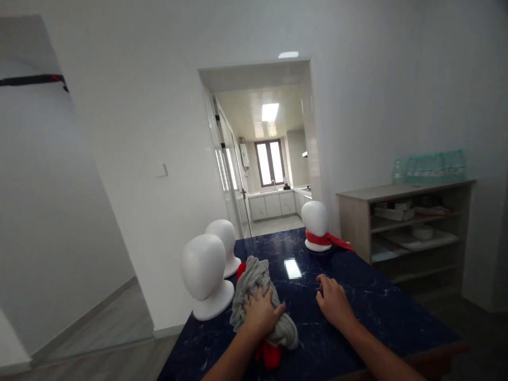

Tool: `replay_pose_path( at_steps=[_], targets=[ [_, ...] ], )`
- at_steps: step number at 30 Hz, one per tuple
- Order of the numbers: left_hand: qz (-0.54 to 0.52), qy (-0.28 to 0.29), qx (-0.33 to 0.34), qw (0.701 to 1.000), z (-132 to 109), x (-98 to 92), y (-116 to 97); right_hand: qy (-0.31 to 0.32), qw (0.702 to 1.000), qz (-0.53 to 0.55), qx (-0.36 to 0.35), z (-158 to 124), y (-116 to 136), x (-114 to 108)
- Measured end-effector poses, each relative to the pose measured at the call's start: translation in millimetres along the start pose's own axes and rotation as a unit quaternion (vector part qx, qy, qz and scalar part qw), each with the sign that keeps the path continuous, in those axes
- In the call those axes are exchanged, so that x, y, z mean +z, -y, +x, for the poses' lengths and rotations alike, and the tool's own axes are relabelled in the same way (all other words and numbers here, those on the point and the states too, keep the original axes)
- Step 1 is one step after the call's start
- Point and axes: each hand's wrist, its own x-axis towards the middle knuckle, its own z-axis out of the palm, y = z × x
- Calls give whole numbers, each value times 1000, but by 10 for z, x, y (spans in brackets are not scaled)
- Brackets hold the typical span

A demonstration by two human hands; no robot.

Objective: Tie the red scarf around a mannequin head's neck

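Note:
A crumpled grey cloth [254, 280], perhaps a scarf, lies on the dark blue marbled table [301, 344]. Red fabric [272, 355] shows from under its near end, and a bit more red at its far end. My left hand [260, 315] rests flat on the cloth with fingers spread, not gripping it. Over the table to the right, my right hand [332, 300] has loosely bent fingers, thumb and forefinger apart, with nothing in them. Left of the cloth stand two bare white foam heads, a nearer one [203, 267] and a farther one [222, 238].
At the far table corner, a third white foam head [315, 217] wears a red scarf [319, 239] around its neck, one end trailing right. A wooden shelf unit [357, 211] with bottled water [434, 168] stands right. Beyond the table, a doorway opens onto a kitchen [273, 203].

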Motion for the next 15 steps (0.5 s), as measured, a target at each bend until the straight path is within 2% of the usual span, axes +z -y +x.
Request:
replay_pose_path(
  at_steps=[4, 9, 12, 15],
  targets=[
    [63, -48, 43, 996, 308, 190, -18, -15, 1000, 13, -3, 22, -31, 31],
    [57, -89, 81, 991, 503, 232, 21, -18, 999, 28, -6, 12, -87, 101],
    [55, -96, 92, 990, 536, 251, 75, -2, 999, 37, -4, 109, -242, 161],
    [72, -92, 86, 989, 538, 261, 132, 9, 999, 30, 20, 418, -527, 152]
  ],
)
